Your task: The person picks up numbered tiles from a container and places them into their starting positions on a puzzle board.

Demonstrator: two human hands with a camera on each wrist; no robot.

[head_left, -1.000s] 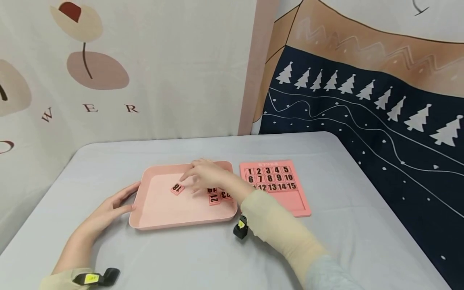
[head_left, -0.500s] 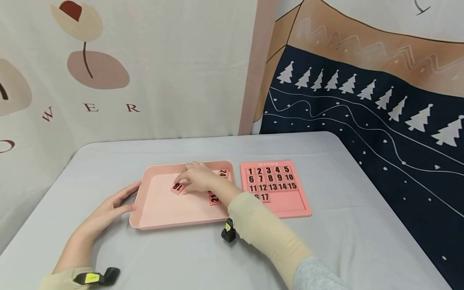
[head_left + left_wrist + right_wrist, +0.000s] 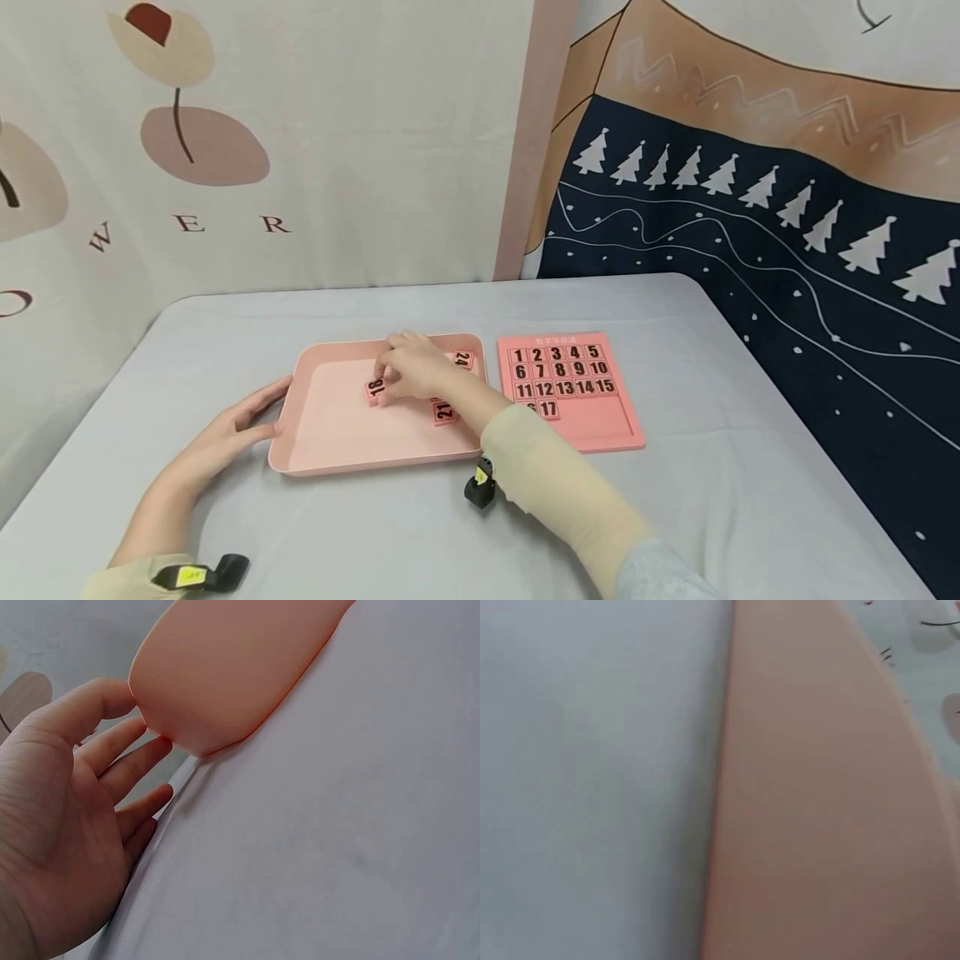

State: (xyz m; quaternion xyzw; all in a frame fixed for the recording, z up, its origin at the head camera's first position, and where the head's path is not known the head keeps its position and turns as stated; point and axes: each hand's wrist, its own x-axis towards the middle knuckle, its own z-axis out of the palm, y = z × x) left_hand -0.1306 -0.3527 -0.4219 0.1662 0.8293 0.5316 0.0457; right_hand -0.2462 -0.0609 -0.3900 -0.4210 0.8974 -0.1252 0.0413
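In the head view, my right hand (image 3: 418,367) reaches into the pink tray (image 3: 322,446) and pinches a small number tile marked 18 (image 3: 374,390) between thumb and fingers. The tile stands close over the tray floor. At the tray's left end my left hand (image 3: 232,429) rests its fingertips against the outer wall. The left wrist view shows those fingers (image 3: 124,761) loosely extended, thumb and fingertips at the tray wall (image 3: 225,667). Blurred in the right wrist view is the tray's side wall (image 3: 817,780); the right hand's fingers do not show there.
Tiles 24 (image 3: 463,359) and 21 (image 3: 443,412) lie in the tray's right part, others hidden by the right forearm. Right of the tray is a pink number board (image 3: 592,425), with tiles in order from 1 and a visible 17 (image 3: 549,408). Grey cloth (image 3: 360,533) covers the table.
My right hand moved left and down to tile 18, gripped it, then shifted it slightly right and turned it more upright. The left hand and tray stayed put.
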